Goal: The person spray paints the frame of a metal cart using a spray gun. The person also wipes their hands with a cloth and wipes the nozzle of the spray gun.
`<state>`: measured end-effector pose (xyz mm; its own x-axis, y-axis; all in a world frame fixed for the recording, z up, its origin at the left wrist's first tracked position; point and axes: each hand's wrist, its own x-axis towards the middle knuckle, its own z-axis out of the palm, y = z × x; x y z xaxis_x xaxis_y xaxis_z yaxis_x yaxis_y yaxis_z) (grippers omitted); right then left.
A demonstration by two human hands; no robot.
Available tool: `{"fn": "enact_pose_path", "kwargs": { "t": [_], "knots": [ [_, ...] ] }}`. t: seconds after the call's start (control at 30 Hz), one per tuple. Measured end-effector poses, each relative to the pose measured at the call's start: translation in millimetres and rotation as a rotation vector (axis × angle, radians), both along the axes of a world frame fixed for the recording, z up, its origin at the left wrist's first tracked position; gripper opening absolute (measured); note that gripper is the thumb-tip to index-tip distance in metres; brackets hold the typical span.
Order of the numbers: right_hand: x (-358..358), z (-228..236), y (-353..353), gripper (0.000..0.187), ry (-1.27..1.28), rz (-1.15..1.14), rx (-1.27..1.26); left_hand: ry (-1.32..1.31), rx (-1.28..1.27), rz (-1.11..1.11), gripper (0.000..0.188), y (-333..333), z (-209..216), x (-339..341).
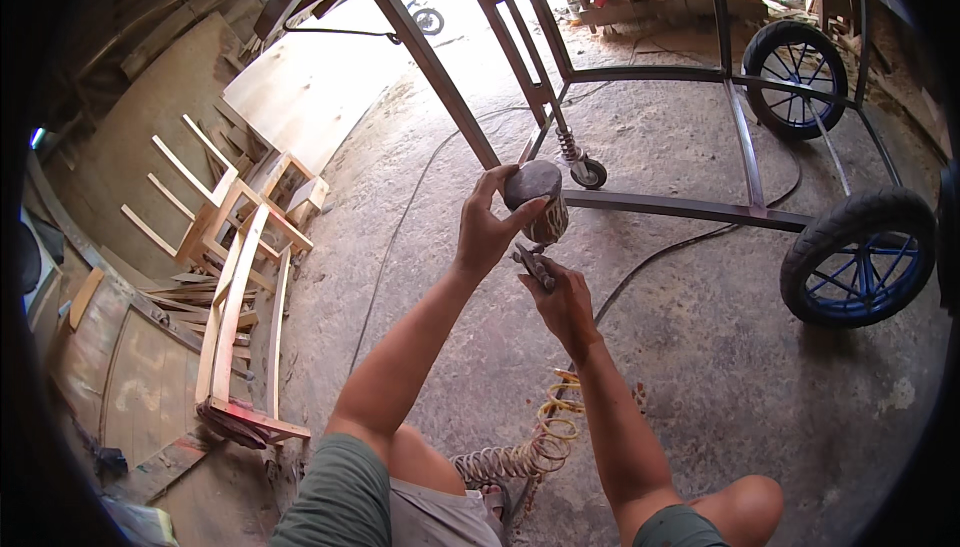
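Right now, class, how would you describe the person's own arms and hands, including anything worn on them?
The left sleeve is short and dark grey-green; the right sleeve, in matching cloth, shows only partly at the lower edge. The left forearm and right forearm are bare, with no watch or bracelet visible. The left hand and right hand wear no gloves.

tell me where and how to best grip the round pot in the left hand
Probably around the upper side of the round pot, from the left as the left hand does: its curved wall suits a thumb opposite fingers, while the right hand and tool crowd its lower end.
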<state>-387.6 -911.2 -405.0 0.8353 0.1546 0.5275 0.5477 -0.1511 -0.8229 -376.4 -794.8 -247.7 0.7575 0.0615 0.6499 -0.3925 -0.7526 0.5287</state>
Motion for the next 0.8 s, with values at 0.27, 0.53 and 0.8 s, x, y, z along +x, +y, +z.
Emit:
{"fn": "enact_pose_path", "kwargs": {
  "t": [0.27, 0.53, 0.8],
  "knots": [
    [-3.7, 12.1, -1.5, 0.039, 0.019, 0.032, 0.000, 0.041, 0.135, 0.036, 0.064, 9.1, 12.9, -7.7],
    [-7.3, 6.2, -10.4, 0.042, -0.270, -0.030, -0.038, 0.561, 0.586, 0.188, 0.083, 8.0, 72.3, -17.7],
    [-13.0, 8.6, -11.2, 0.040, -0.291, 0.046, -0.074, 0.743, 0.445, 0.114, 0.088, 18.0, 89.9, -18.6]
  ]
}}
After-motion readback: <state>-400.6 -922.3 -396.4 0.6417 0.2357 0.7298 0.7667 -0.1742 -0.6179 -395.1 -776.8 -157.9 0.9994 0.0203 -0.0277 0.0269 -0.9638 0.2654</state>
